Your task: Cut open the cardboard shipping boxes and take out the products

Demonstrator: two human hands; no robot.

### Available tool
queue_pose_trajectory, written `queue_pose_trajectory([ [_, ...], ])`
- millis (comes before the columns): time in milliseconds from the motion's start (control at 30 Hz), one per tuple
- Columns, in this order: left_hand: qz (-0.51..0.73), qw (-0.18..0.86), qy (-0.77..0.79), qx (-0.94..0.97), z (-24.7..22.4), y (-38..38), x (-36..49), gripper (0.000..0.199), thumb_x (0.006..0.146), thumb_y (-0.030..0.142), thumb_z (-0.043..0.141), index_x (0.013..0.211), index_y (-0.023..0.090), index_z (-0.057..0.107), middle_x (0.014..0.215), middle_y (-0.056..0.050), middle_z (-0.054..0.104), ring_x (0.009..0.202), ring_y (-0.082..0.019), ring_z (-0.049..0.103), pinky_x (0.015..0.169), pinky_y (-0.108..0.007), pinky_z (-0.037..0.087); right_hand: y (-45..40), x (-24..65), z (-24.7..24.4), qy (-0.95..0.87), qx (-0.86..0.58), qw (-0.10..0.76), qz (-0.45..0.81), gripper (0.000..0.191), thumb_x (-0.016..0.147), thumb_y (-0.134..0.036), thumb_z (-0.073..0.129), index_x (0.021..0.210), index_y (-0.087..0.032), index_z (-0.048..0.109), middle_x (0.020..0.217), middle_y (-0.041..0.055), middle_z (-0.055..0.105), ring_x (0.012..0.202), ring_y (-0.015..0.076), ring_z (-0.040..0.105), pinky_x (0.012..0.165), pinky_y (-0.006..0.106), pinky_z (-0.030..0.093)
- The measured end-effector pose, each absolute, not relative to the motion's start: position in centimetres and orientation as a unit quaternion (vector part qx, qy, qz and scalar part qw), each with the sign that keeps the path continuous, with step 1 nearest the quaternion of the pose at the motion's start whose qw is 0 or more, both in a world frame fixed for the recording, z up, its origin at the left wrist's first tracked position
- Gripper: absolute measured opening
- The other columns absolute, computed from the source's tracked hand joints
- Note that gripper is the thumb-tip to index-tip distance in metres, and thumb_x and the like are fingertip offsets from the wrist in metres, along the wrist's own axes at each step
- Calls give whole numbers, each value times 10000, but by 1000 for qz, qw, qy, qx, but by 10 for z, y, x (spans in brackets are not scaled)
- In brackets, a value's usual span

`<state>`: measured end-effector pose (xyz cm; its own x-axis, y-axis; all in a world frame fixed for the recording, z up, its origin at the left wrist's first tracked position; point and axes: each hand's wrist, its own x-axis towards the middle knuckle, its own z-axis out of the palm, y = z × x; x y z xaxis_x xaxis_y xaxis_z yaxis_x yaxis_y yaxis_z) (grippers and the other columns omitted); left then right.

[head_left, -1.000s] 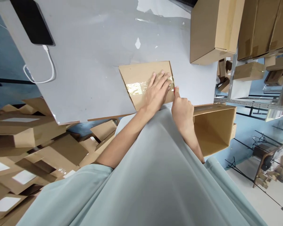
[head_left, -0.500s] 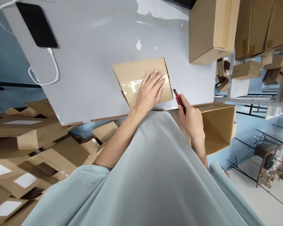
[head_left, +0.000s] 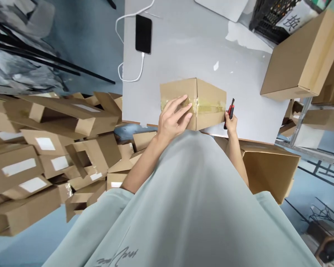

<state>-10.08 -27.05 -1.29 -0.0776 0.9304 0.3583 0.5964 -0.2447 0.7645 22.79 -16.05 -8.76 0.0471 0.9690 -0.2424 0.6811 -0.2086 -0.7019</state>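
Note:
A taped cardboard box [head_left: 210, 100] stands tilted at the near edge of the table, with two of its faces showing and a strip of clear tape running across them. My left hand [head_left: 174, 118] rests on its left face, fingers spread apart. In my right hand [head_left: 230, 122] is a red and black box cutter [head_left: 231, 111], its blade pointing up and away from me. That hand is beside the box's right end; whether its fingers touch the cardboard I cannot tell.
A black phone [head_left: 143, 34] with a white cable lies on the grey table [head_left: 183, 44]. A larger carton [head_left: 295, 55] and a black crate [head_left: 269, 18] stand at the right. Below the table's right edge is an open carton [head_left: 267, 167]. Many empty boxes [head_left: 97, 152] are heaped at the left.
The box has been turned up so that a second face shows. My left hand has shifted to its left face, and the cutter now points upward. My view has swung left.

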Motion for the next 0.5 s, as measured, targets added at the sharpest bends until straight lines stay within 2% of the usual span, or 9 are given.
queue_pose_trajectory([
  [100, 464, 176, 621, 606, -12, -288, -111, 571, 1108, 655, 666, 1528, 276, 740, 1558, -164, 718, 1453, -373, 690, 1254, -611, 563, -165, 210, -78, -570, -720, 215, 332, 473, 1031, -619, 543, 986, -180, 711, 910, 86, 744, 938, 268, 680, 882, 394, 593],
  [167, 467, 188, 638, 582, -12, -296, -117, 592, 1106, 633, 677, 1558, 253, 723, 1546, -164, 717, 1451, -365, 689, 1267, -586, 564, -172, 204, -68, -563, -732, 211, 320, 414, 1017, -577, 589, 919, -189, 691, 853, 60, 709, 877, 253, 645, 844, 378, 570],
  [333, 465, 266, 647, 543, -29, -296, -129, 580, 1094, 585, 707, 1578, 263, 715, 1592, -124, 708, 1489, -348, 678, 1311, -537, 552, -199, 207, -39, -574, -754, 180, 263, 393, 1024, -554, 590, 926, -189, 702, 797, 41, 660, 844, 254, 612, 792, 364, 532],
  [500, 502, 371, 597, 504, -76, -271, -127, 559, 1048, 459, 736, 1552, 217, 728, 1603, -128, 711, 1476, -321, 700, 1220, -477, 645, -215, 213, -15, -580, -772, 166, 198, 333, 1015, -501, 552, 912, -207, 672, 784, 36, 636, 793, 244, 583, 789, 366, 516],
])
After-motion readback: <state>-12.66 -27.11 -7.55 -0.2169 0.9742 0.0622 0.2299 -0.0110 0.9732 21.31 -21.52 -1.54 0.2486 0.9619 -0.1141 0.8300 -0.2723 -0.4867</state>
